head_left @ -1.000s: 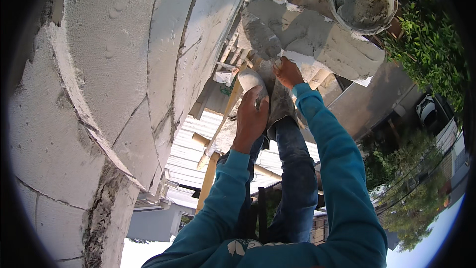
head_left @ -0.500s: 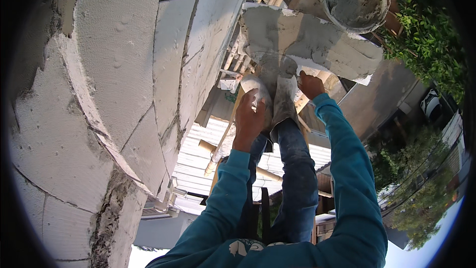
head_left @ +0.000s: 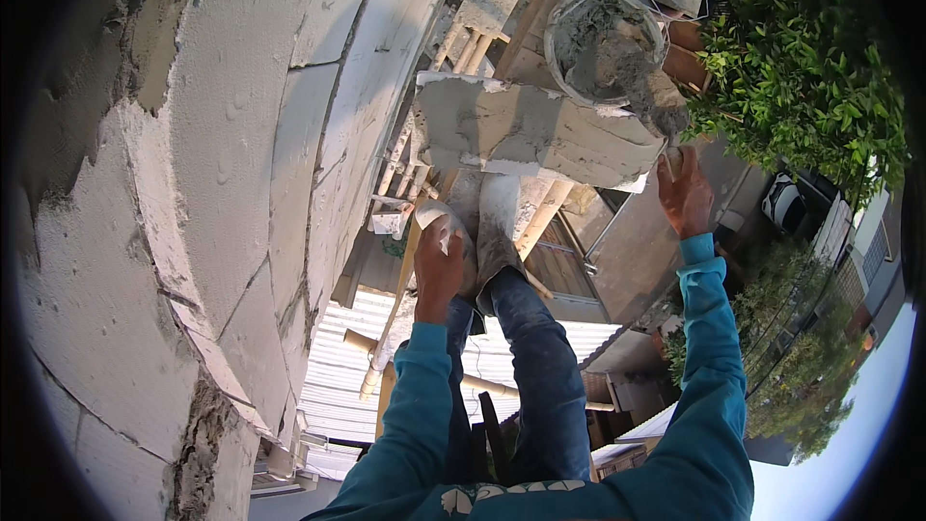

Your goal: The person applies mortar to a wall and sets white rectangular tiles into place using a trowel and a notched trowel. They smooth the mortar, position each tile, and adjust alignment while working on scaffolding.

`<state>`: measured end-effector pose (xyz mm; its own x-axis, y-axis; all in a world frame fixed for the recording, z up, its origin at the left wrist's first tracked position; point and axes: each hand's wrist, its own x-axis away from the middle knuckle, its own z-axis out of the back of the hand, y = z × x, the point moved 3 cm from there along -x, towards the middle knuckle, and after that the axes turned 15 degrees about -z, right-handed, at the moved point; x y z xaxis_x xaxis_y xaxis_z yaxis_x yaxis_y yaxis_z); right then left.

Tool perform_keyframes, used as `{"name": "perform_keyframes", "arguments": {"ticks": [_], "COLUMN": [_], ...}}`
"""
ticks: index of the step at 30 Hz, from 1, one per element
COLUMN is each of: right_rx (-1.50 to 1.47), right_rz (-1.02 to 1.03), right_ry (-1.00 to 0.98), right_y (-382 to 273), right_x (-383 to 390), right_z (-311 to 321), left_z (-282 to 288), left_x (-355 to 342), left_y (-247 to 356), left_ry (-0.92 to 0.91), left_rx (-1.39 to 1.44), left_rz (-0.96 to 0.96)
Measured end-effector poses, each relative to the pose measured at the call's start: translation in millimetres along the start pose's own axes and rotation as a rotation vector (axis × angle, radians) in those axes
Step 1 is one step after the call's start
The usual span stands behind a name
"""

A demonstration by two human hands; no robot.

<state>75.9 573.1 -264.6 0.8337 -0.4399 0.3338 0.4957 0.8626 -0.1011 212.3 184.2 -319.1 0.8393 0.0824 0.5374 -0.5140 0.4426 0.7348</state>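
My right hand (head_left: 684,193) is closed on the handle of a trowel (head_left: 664,106). Grey mortar coats its blade, which sits by the right rim of a mortar bucket (head_left: 558,56). My left hand (head_left: 437,270) is lower, in front of my legs, its fingers curled round a pale, rounded object (head_left: 433,213) whose kind I cannot make out. Between the bucket and my boots (head_left: 497,232) lies a long pale slab (head_left: 540,130) smeared with wet grey mortar. The trowel is just beyond the slab's right end.
A wall of large pale blocks (head_left: 231,154) rises close on my left. Bamboo poles (head_left: 545,212) and planks (head_left: 526,24) lie beneath and beyond the slab. Far below are a corrugated roof (head_left: 338,367) and a paved strip (head_left: 646,232). Leafy branches (head_left: 791,77) hang at the right.
My right hand has carried the trowel from above my boots, beside the slab's near edge, out right to the bucket. My left hand keeps its pale object. The view has shifted right.
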Motion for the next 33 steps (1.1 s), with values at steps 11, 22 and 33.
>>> {"name": "perform_keyframes", "arguments": {"ticks": [11, 22, 33], "right_rx": [0.467, 0.573, 0.510], "right_rz": [0.035, 0.147, 0.496], "right_ry": [-0.006, 0.131, 0.091], "right_y": [-76, -84, -46], "right_x": [-291, -401, -424], "right_z": [-18, -73, 37], "left_z": [26, 102, 110], "left_x": [-32, -64, -88], "left_y": [14, 36, 54], "left_ry": [-0.029, -0.003, -0.026], "left_rx": [-0.006, -0.198, -0.378], "left_rz": [-0.065, -0.079, -0.188]}}
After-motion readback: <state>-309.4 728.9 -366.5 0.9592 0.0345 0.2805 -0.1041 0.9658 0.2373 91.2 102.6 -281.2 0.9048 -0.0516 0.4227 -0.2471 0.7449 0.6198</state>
